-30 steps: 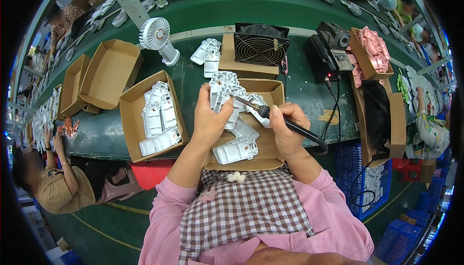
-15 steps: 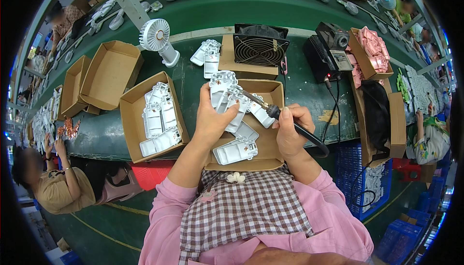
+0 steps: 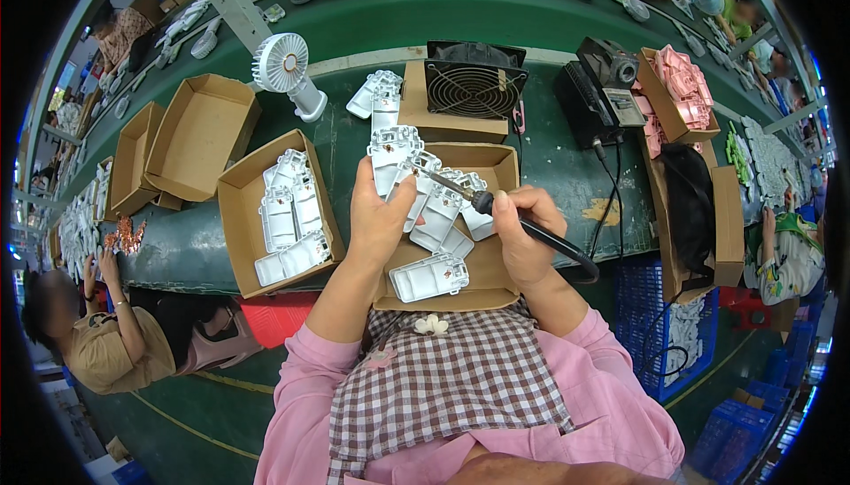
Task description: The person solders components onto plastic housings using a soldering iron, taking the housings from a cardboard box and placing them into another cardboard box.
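White plastic housings (image 3: 390, 150) with small copper-coloured parts are gripped in my left hand (image 3: 379, 212), its thumb pressed over them. My right hand (image 3: 529, 235) is wrapped round the dark handle of a soldering iron (image 3: 478, 199). The iron's metal tip points left and meets or nearly meets the held housing; which of the two I cannot tell. Beneath my hands, a shallow cardboard box (image 3: 491, 285) has more white housings (image 3: 430, 277) lying in it. To its left, another cardboard box (image 3: 232, 219) has several white housings (image 3: 297, 211).
Behind my hands stand a black cooling fan (image 3: 475, 85) on a carton and a white handheld fan (image 3: 288, 73). The black soldering station (image 3: 591, 96) is at right, its cord (image 3: 614, 211) hanging nearby. Pink parts (image 3: 680, 87) fill a box farther right. Another person (image 3: 106, 326) sits at left.
My left hand and the held housings have shifted slightly left and down. The soldering iron's tip has moved left along with my right hand.
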{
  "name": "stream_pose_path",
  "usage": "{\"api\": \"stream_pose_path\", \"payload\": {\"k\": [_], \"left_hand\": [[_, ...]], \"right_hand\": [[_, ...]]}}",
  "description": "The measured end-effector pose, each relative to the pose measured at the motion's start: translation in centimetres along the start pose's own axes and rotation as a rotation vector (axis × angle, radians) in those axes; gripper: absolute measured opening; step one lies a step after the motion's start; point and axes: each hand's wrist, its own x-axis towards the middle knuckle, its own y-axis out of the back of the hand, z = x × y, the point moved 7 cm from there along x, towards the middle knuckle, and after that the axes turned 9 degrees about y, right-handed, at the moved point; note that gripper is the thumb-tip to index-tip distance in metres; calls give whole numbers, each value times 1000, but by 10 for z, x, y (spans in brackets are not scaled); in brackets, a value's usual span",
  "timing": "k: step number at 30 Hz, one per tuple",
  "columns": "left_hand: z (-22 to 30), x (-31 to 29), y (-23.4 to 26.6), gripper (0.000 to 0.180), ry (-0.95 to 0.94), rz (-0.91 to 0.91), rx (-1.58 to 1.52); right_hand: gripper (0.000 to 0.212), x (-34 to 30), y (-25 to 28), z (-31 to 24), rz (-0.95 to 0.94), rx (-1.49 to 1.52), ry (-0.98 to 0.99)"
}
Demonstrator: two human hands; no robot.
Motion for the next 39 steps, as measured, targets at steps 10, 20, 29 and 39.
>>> {"api": "stream_pose_path", "payload": {"k": [10, 20, 29, 39], "left_hand": [[-1, -1, 1, 32, 8, 9, 14], [2, -2, 1, 31, -4, 12, 52], [1, -2, -1, 29, -5, 2, 13], [3, -3, -2, 24, 5, 8, 42]], "right_hand": [[16, 0, -2, 2, -9, -24, -19], [16, 2, -5, -1, -30, -48, -23], [17, -2, 3, 5, 45, 24, -31], [16, -1, 2, 4, 19, 4, -21]]}}
